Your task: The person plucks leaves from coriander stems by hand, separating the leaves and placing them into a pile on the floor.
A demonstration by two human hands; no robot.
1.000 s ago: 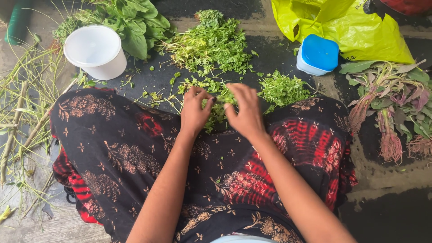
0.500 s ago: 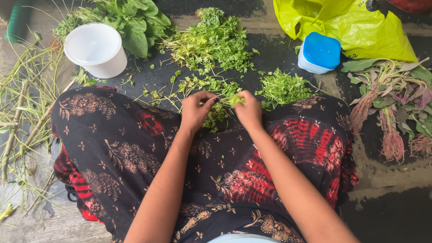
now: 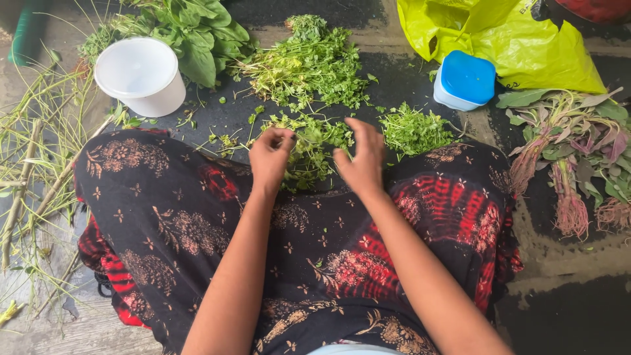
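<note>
I sit on the floor with a black and red patterned skirt [image 3: 197,223] over my knees. My left hand [image 3: 271,158] pinches a sprig of small-leaved green herbs [image 3: 309,141] lying between my knees. My right hand [image 3: 360,161] rests beside it on the same herbs, fingers curled around the stems. A bigger heap of these herbs [image 3: 309,66] lies further ahead. To the right of my right hand sits a small pile of plucked leaves [image 3: 414,130].
A white plastic bowl [image 3: 141,75] stands at the upper left, next to broad green leaves [image 3: 197,36]. A blue-lidded white container [image 3: 465,80] and a yellow plastic bag [image 3: 506,39] are at the upper right. Red-stemmed greens with roots [image 3: 572,158] lie right. Discarded stalks [image 3: 29,151] litter the left.
My hands drew back a little toward my lap, then came apart again over the herbs. My left hand now pinches a sprig.
</note>
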